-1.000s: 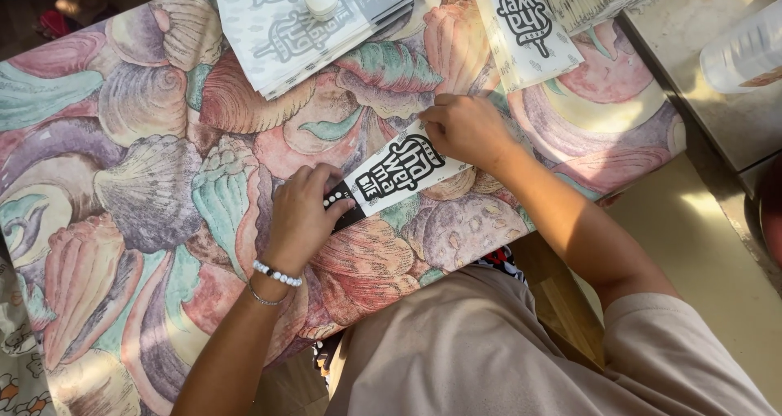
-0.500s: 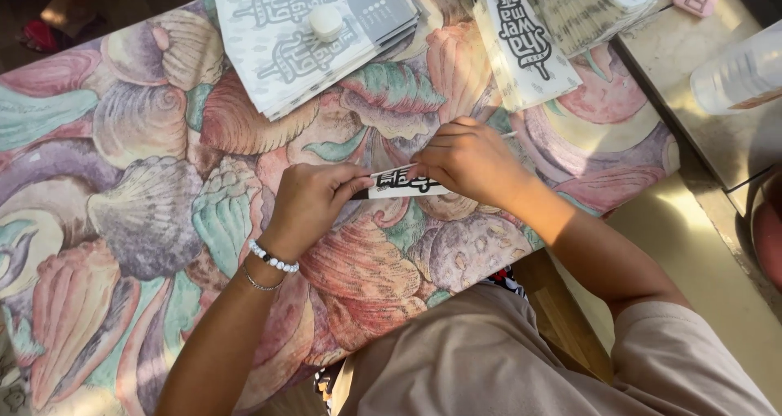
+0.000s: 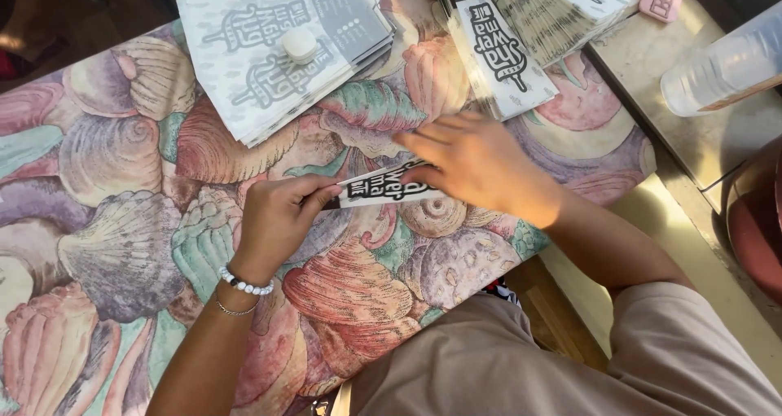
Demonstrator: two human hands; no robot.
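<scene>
A narrow folded paper strip [image 3: 376, 190], white with bold black lettering, lies on the seashell-patterned tablecloth [image 3: 122, 245]. My left hand [image 3: 277, 221] pinches its left end between thumb and fingers. My right hand [image 3: 472, 164] lies flat over its right end, fingers spread and pointing left, pressing it down. The strip's right part is hidden under that hand.
A stack of printed white sheets [image 3: 261, 58] with a small white round weight [image 3: 300, 45] lies at the top. More printed sheets and fanned papers [image 3: 521, 33] lie at top right. A clear plastic bottle [image 3: 725, 58] rests on a side surface.
The printed sheet, first lying open under both hands, has been folded into a narrow strip. My right hand has flattened on it and slid rightwards along the fold.
</scene>
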